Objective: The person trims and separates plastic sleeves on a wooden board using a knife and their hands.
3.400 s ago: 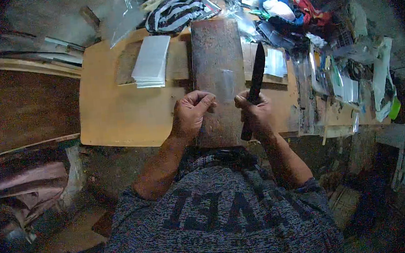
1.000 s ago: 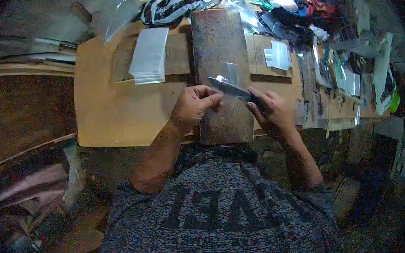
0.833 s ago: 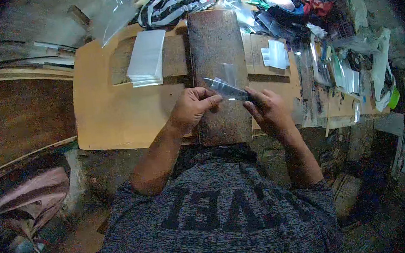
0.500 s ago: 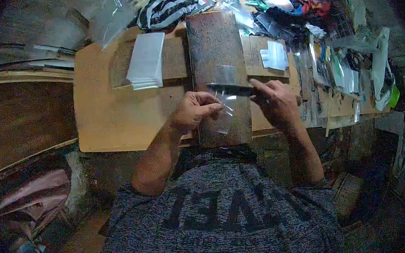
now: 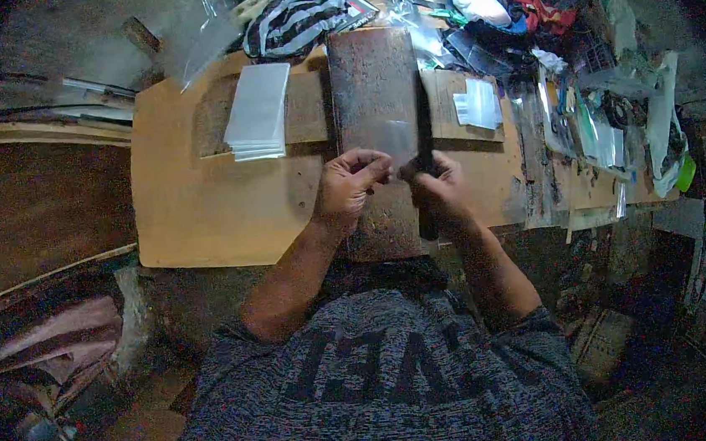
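Note:
Over a thick dark wooden board (image 5: 370, 76), my left hand (image 5: 350, 189) is closed in a pinch; what lies between its fingertips is too small and blurred to make out. Close beside it, my right hand (image 5: 444, 191) is wrapped round a long dark knife (image 5: 423, 118), which now points away from me along the board's right edge. The fingertips of both hands nearly meet. Just beyond them, a clear plastic piece (image 5: 398, 135) lies on the board.
A stack of whitish plastic sheets (image 5: 259, 111) lies left of the board, and smaller clear pieces (image 5: 479, 104) lie to the right. A striped bag (image 5: 298, 19) and mixed clutter fill the back. Tools and plastic scraps (image 5: 592, 124) crowd the right side.
The knife has turned from lying across the board to pointing away along its right edge. My right hand has come in towards my left. The clear plastic hanging from my left hand no longer shows.

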Available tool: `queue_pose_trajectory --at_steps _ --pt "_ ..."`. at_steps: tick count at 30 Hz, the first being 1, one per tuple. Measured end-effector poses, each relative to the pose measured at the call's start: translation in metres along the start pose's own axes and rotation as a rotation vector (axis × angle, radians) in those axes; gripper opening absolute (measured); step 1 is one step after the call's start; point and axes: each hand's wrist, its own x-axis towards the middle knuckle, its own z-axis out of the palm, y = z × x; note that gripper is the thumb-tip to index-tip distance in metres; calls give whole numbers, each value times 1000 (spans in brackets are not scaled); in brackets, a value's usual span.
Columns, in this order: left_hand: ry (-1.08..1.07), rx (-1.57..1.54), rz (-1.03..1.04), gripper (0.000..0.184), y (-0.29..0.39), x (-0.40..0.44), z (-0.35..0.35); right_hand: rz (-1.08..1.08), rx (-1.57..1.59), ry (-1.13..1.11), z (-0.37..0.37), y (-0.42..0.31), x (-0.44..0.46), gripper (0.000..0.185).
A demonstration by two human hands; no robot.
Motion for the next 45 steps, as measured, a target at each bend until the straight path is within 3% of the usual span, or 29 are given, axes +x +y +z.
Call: queue_pose_trajectory --at_steps 2,8,10,14,17,20,23,30,41,45 --pt "-21 15 1 12 -4 -2 -2 -23 146 183 2 -11 3 19" --pt "24 -96 -12 13 -2 -12 2 -23 86 133 -1 -16 1 16" --pt "-63 93 -65 14 5 -21 -2 -36 116 163 -6 -18 6 15" --pt "-127 -55 -172 17 4 -17 -11 29 -107 133 -12 -37 6 14" --pt "-116 142 -146 17 16 -15 -6 -18 -205 0 -7 -42 8 15" --pt "-56 45 -152 18 16 -14 -5 -39 -283 37 -2 -43 5 21" --pt "69 -147 -179 19 14 -13 -12 -176 -479 251 -3 -36 -9 36" --pt "185 -190 -89 16 17 -7 -35 -257 -982 173 -10 -40 -52 37" --pt "239 -198 -41 16 32 -18 -28 -223 -1171 168 -8 -43 -61 40" --pt "127 -189 -15 13 21 -25 -21 -183 -1175 192 -6 -45 -56 39"
